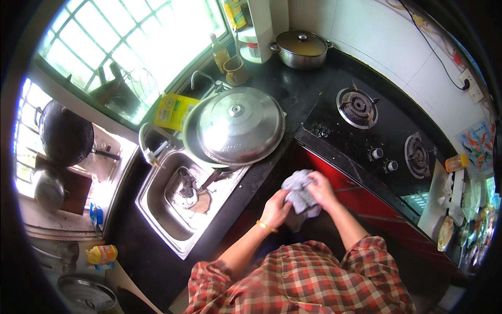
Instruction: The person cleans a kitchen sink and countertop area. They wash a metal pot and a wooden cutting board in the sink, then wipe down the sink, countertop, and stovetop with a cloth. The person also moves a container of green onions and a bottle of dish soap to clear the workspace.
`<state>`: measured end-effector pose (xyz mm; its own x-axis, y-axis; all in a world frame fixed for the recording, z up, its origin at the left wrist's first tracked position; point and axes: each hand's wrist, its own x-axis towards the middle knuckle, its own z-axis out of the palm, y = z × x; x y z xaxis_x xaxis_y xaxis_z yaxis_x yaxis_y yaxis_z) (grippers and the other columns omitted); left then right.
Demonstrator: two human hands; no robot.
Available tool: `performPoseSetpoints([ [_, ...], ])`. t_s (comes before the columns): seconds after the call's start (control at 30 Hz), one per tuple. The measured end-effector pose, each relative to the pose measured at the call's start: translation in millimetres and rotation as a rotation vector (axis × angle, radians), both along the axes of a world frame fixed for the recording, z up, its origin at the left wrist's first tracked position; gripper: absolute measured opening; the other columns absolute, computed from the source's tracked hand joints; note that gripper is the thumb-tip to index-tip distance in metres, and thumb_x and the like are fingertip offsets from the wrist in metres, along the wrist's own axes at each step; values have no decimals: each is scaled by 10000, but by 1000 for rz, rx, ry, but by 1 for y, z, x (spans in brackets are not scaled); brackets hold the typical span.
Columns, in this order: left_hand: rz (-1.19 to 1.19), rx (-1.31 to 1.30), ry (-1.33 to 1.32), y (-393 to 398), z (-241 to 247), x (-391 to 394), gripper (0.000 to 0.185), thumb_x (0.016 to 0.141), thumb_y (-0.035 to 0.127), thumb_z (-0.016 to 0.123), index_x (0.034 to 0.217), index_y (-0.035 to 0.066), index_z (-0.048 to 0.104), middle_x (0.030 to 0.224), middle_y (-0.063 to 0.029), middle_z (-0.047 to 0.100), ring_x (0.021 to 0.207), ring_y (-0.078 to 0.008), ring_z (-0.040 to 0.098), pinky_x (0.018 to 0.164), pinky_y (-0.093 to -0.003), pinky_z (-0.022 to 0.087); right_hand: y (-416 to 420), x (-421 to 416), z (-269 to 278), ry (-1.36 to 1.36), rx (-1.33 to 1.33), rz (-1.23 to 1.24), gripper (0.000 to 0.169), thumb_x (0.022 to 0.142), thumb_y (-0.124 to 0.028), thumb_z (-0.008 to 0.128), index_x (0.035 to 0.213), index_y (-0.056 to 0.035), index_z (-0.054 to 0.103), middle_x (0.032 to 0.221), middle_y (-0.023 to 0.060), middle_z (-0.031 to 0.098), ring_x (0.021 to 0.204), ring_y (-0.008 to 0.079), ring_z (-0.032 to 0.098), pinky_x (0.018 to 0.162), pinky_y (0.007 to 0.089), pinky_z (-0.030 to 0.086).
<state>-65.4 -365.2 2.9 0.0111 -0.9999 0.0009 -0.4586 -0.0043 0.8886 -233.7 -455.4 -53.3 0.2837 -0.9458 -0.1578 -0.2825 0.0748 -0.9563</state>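
Observation:
A crumpled grey cloth [301, 192] is held between both my hands, in front of my body and over the edge of the counter. My left hand [277, 209], with a yellow band at the wrist, grips its lower left side. Its upper right side is pinched in my right hand [322, 189]. To the left, a large round metal lid [243, 125] rests tilted on a wide basin [191, 131] beside the steel sink [157, 208]. A dark-handled utensil [211, 178] and a dark scouring pad [187, 184] lie in the sink.
A two-burner gas hob [353, 133] is set in the black counter on the right. A lidded steel pot [304, 50] stands at the back, near a brown jug [236, 72] and a glass bottle [219, 53]. A yellow packet [174, 112] leans behind the basin. The faucet [151, 145] arches by the sink.

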Motion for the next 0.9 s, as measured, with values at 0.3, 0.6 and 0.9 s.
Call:
performPoseSetpoints([
  [0.3,31,-460,27,-196,79,-29,458,691,-27,579,1140,18,495,1141,-194,503,1024,-352,516,858,-372,434,-200,-8,146,99,-855,-176,257,707,-2,535,963,5,535,990,145,538,939,292,533,837,336,420],
  [0.6,91,-389,-427,-256,88,65,347,656,62,664,992,46,579,1061,-148,531,972,-337,517,839,-398,431,-326,7,30,932,-352,3,672,715,-427,638,1298,-200,393,1327,186,340,1244,353,290,1016,417,279],
  [0.9,319,-154,-593,-271,51,156,326,679,69,640,999,50,585,983,-138,543,891,-309,526,786,-373,436,-343,102,14,1037,-389,168,693,722,-535,586,1325,-270,371,1441,213,101,1312,438,53,1034,542,129],
])
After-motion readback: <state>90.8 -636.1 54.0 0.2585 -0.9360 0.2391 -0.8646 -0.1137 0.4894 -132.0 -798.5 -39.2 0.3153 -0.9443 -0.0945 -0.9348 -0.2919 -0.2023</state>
